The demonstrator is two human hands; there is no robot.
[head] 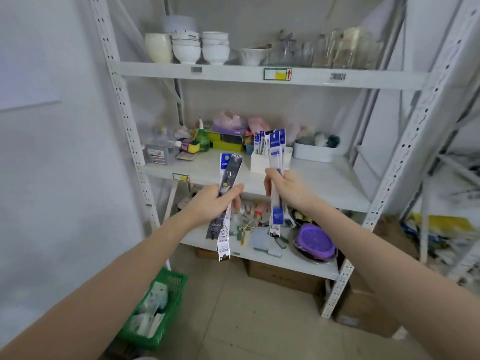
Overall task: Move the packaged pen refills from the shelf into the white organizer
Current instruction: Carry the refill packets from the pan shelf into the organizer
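My left hand (pixel 215 202) grips two long refill packs (pixel 228 172), one dark and one blue-and-white, held upright in front of the middle shelf (pixel 324 183). My right hand (pixel 285 188) grips a bundle of blue-and-white refill packs (pixel 276 152), their tops rising in front of the white organizer (pixel 257 162). The organizer stands on the middle shelf, and several more blue-topped packs (pixel 259 144) stick up out of it.
Behind the organizer lie a white tray (pixel 314 153), a green spray bottle (pixel 202 137), yellow boxes and bags. Bowls (pixel 187 48) and glass jars fill the top shelf. A purple lid (pixel 315 241) and clutter sit on the lower shelf. A green basket (pixel 158 313) stands on the floor.
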